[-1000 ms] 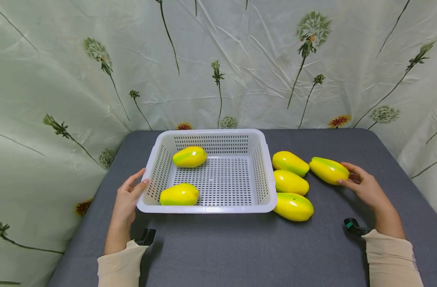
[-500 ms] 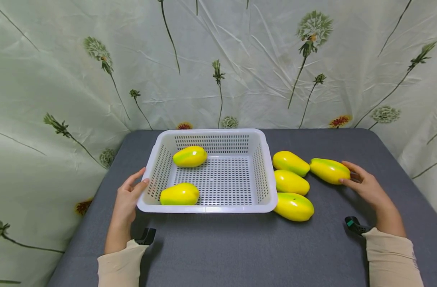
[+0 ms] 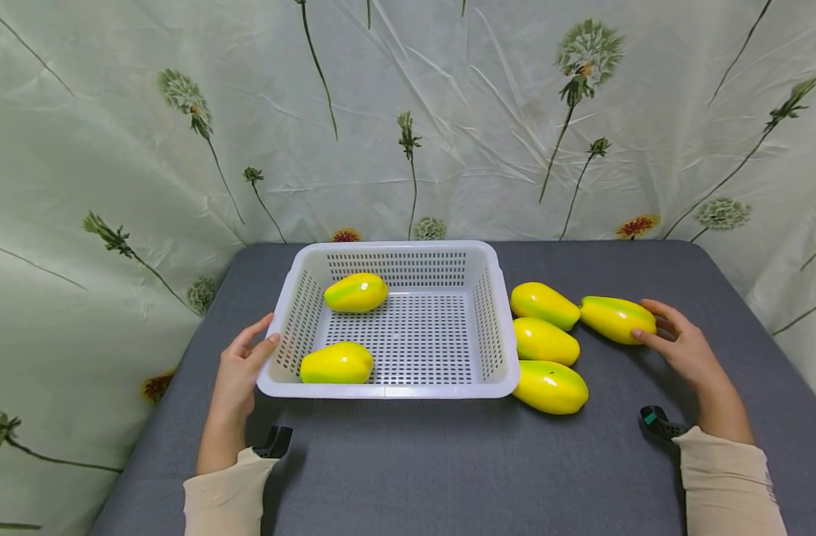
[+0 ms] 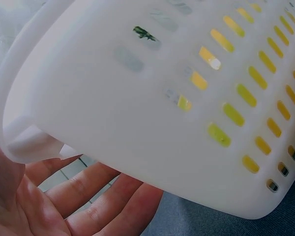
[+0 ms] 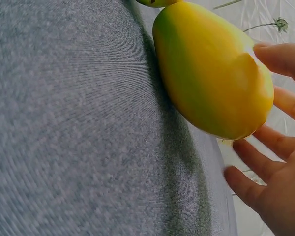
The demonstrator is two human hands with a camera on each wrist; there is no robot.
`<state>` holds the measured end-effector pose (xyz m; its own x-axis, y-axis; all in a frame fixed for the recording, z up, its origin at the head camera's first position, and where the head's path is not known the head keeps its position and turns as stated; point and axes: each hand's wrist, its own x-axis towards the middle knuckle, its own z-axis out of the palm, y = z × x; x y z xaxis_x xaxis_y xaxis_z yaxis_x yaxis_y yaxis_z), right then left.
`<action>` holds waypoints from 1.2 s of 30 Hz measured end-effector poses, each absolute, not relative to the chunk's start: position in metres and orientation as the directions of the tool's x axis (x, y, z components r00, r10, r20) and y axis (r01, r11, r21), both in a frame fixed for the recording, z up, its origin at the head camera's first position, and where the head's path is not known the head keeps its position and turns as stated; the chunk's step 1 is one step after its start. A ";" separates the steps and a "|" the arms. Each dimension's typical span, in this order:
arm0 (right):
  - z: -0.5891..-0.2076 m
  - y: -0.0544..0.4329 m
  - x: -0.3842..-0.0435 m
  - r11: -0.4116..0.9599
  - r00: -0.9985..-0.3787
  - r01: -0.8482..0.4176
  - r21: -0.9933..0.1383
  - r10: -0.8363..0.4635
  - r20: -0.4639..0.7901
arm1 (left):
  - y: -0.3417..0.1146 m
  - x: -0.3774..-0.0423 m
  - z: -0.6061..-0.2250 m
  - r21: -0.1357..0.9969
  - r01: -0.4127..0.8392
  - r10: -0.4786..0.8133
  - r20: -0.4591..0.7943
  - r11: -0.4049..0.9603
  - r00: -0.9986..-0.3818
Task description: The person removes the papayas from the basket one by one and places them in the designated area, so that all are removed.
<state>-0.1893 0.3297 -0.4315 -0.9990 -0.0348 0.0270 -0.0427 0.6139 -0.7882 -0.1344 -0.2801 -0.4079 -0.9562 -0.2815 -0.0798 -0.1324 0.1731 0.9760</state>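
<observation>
- We reach both forearms (image 3: 223, 495) forward, well apart.
- Our left hand (image 3: 237, 374) leans inward, its thumb (image 3: 265, 348) apart from the slightly bent fingers (image 4: 113, 209).
- Our right hand (image 3: 688, 353) points inward, thumb (image 5: 285, 58) facing spread fingers (image 5: 255, 158).

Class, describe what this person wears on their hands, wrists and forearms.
The left hand and right hand are bare. The left sleeve and right sleeve are beige. The left wrist camera and right wrist camera are black, the right one with a green patch.
</observation>
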 end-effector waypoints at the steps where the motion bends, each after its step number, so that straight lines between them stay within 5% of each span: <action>1: -0.432 0.329 -0.189 0.604 -0.999 -0.051 -0.796 -0.027 0.043 | -0.280 -0.134 -0.408 0.976 -0.133 -0.281 -0.080 0.172 -0.956; 16: -0.415 0.311 -0.187 0.486 -0.967 -0.220 -0.846 0.009 0.256 | -0.280 -0.134 -0.408 0.977 -0.131 -0.277 -0.080 0.168 -0.958; 36: -0.345 0.232 -0.210 0.511 -0.912 -0.410 -0.756 -0.260 0.318 | -0.280 -0.134 -0.407 0.979 -0.110 -0.276 -0.060 0.169 -0.959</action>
<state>-0.2101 0.2319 -0.3452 -0.9116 -0.2603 0.3182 -0.4097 0.5108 -0.7558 -0.1335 -0.2798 -0.4069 -0.9592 -0.2763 -0.0597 -0.1097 0.1692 0.9795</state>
